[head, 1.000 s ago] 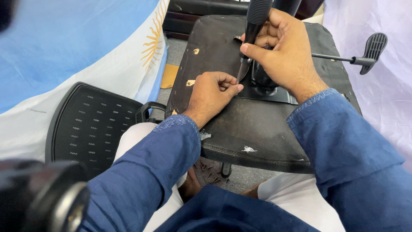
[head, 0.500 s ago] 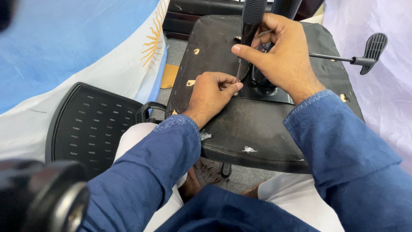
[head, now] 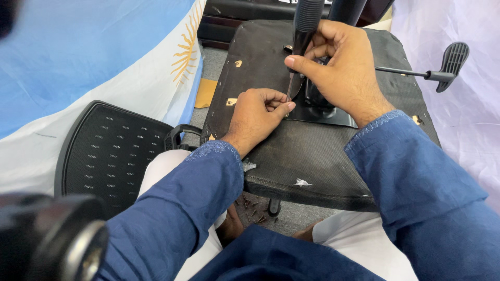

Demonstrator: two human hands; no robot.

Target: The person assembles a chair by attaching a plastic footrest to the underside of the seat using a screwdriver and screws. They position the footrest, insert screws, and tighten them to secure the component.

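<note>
An office chair seat (head: 312,151) lies upside down in front of me, its dark underside up. My right hand (head: 341,70) grips a black-handled screwdriver (head: 304,23) held upright, its thin shaft pointing down to the edge of the metal mechanism plate (head: 328,115). My left hand (head: 258,117) rests on the seat with fingers pinched at the screwdriver's tip; whatever it pinches is too small to see. Both arms wear blue sleeves.
A black perforated chair backrest (head: 107,153) lies at the left on the floor. A light blue and white cloth with a sun emblem (head: 104,57) hangs behind it. The chair's adjustment lever with paddle (head: 452,60) sticks out right. Small screws (head: 250,203) lie under the seat.
My right hand has shifted the screwdriver slightly to the left and more upright. My left hand stays pinched at the tip.
</note>
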